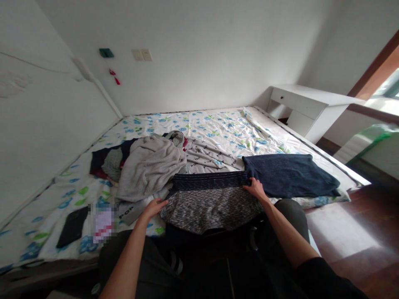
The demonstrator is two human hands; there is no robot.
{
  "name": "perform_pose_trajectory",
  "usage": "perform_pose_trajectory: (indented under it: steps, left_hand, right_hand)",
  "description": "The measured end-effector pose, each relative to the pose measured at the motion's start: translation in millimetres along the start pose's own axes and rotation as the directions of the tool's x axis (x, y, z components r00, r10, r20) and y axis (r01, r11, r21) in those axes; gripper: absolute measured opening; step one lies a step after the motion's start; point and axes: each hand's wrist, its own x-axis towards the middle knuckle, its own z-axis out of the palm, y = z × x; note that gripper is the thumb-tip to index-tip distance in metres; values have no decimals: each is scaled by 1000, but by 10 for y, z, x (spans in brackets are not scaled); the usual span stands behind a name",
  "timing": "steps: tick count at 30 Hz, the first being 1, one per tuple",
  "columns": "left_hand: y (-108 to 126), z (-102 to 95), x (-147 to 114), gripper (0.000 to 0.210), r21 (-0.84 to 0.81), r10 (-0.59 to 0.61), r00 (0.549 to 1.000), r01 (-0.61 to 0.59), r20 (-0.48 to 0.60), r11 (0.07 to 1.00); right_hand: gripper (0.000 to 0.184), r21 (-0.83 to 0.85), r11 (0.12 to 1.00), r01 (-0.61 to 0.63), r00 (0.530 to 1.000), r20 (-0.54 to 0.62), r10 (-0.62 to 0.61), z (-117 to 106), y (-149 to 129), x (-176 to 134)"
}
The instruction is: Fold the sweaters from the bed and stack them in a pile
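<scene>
A: While you have the knit [208, 207] spread along the near edge of the bed [215, 120], what looks finished?

B: The navy cloth [286, 174], just right of your knit, lies flat and fairly smooth, so I'd count that one as straightened.

A: And what remains?

B: Your knit seems partway: opened out, not yet folded. The heap [152, 166] to its left lies rumpled, and the printed cloth [208, 155] behind looks loose too.

A: How are your hands set?

B: Your right hand [254, 187] pinches the right end of the dark band [210, 179]. Your left hand [155, 208] has its fingertips nearly together at the left edge; I cannot tell if they grip.

A: How does it look?

B: Speckled grey and black, fine pale lines on the band, the lower edge bowed towards you.
</scene>
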Motion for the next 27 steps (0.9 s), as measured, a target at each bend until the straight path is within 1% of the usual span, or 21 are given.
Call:
perform_pose_trajectory:
  steps: [2,3,4,6,8,10,12,14,16,18,19,20,22,24,27]
  left_hand:
    - [12,24,75,58,22,-25,998,26,-63,999]
    - [22,46,108,65,37,-15,994,19,-104,999]
    - [37,74,135,71,45,9,991,-3,-132,999]
    - [83,139,169,81,49,75,988,-69,-137,996]
    - [146,195,174,87,41,120,987,-116,-106,992]
    - [208,222,155,86,25,137,988,-135,-75,991]
    - [255,223,119,79,-8,135,991,-135,-15,991]
    - [286,214,71,74,-63,108,991,-103,77,993]
    - [312,213,17,71,-132,67,984,-45,165,990]
    - [343,221,-32,66,-191,33,976,8,214,982]
    - [362,224,-54,64,-211,26,975,22,221,977]
    - [385,221,-74,62,-228,24,977,25,210,973]
    - [436,185,-108,64,-277,40,987,5,154,961]
    - [485,91,-136,68,-365,85,991,-40,107,930]
    - [537,-143,-153,71,-462,120,988,-61,100,885]
  right_hand:
    - [81,18,1000,-23,1000,-6,23,-16,12,5]
    - [83,38,999,-37,999,5,37,-23,15,7]
    - [86,60,997,-55,998,17,54,-27,16,9]
    - [92,96,991,-94,996,13,93,-28,8,8]
    - [93,117,986,-119,993,19,117,-18,-5,4]
    - [86,116,985,-129,989,90,119,-6,-12,5]
    - [75,107,984,-140,978,173,120,1,-10,16]
    - [70,133,978,-159,970,204,130,-6,-8,34]
    - [71,217,960,-175,971,200,131,-26,-18,43]
    - [70,322,931,-173,971,213,106,-58,-49,26]
    - [68,368,916,-161,971,224,81,-80,-72,7]
    - [65,407,903,-139,972,231,46,-106,-100,-15]
    - [61,472,879,-66,973,225,-48,-183,-169,-59]
    - [63,530,847,31,973,177,-146,-298,-254,-70]
    - [74,587,799,131,968,100,-232,-521,-414,25]
